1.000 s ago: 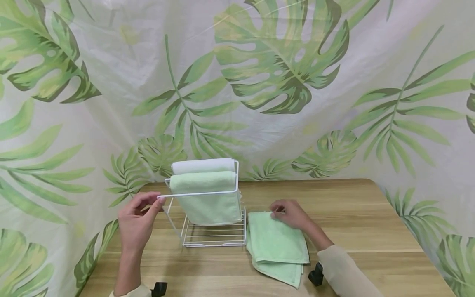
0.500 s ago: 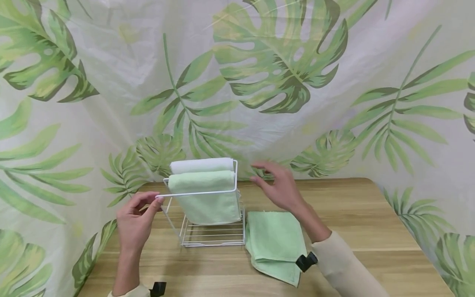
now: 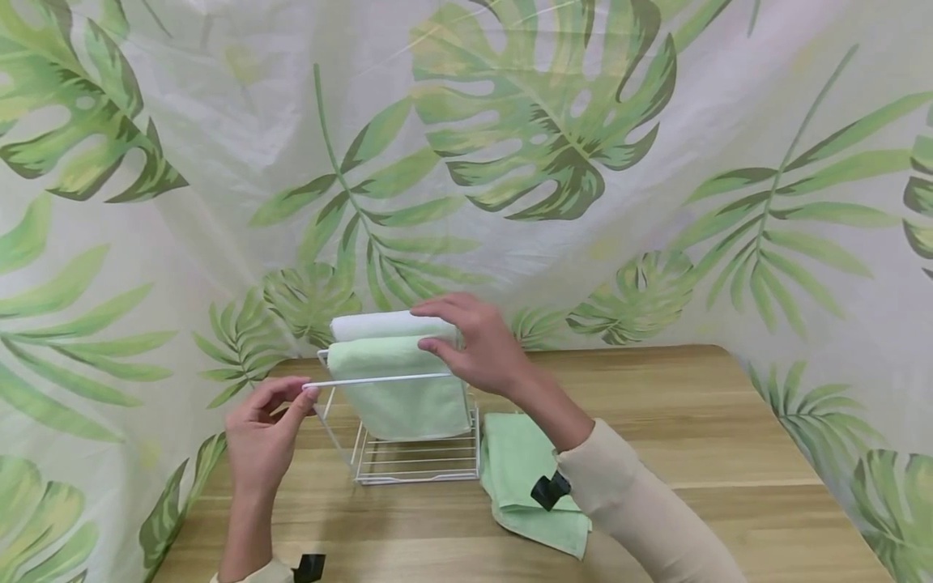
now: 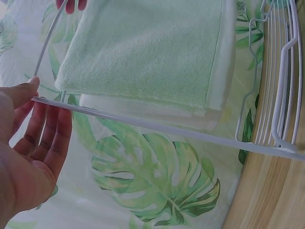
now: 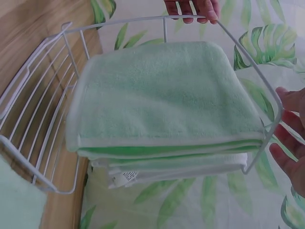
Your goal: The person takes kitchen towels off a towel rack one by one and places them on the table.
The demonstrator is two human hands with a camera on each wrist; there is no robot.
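Note:
A white wire rack (image 3: 415,479) stands on the table, with a folded pale green towel (image 3: 408,409) and a white towel (image 3: 375,325) hung over its upper bars. My left hand (image 3: 264,433) pinches the front left corner of the rack's top bar between thumb and fingers. At the opposite end, my right hand (image 3: 481,344) is at the upper right corner, thumb and fingers extended over the towels' ends. In the right wrist view its fingers (image 5: 288,160) lie beside the wire corner; whether they touch it is unclear. A folded green towel (image 3: 513,453) lies right of the rack.
The wooden table (image 3: 692,453) extends right of the rack and the loose towel. A leaf-printed cloth (image 3: 291,162) hangs behind the table. My right forearm (image 3: 634,494) partly covers the loose towel.
My right hand has left the loose towel on the table, risen and moved left to the rack's upper right corner. My left hand keeps its pinch on the rack.

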